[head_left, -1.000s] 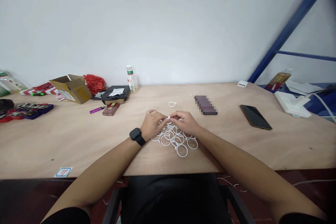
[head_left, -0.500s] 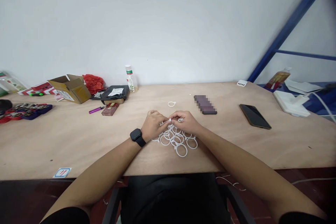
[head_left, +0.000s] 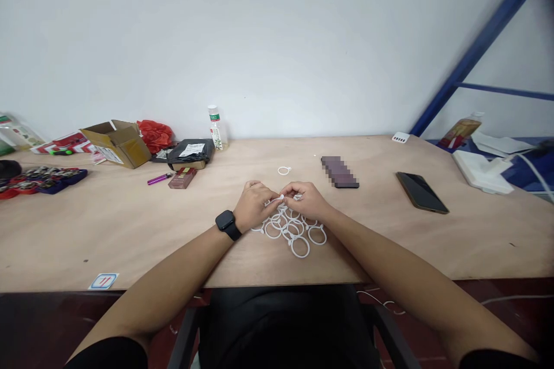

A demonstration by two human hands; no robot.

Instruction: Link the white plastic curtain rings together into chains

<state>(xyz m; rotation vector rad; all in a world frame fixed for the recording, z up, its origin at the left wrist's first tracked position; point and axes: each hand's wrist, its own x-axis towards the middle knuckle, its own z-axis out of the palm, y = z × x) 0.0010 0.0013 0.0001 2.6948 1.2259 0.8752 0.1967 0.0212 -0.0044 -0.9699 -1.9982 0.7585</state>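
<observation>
White ring (head_left: 281,197), rounded tab showing, pinched btwn L hand (head_left: 255,206) & R hand (head_left: 308,200); they're hiding most of its loop, plus the ring pile's (head_left: 292,237) far edge.

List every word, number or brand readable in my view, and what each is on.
"11": red, on the blue-bordered sticker at the near edge of the table.
Too small or blurred: print on the upright bottle, black parcel, cardboard box, maroon packet.
Dark device: pixelated, unreadable.
White rings: no text visible.
</observation>
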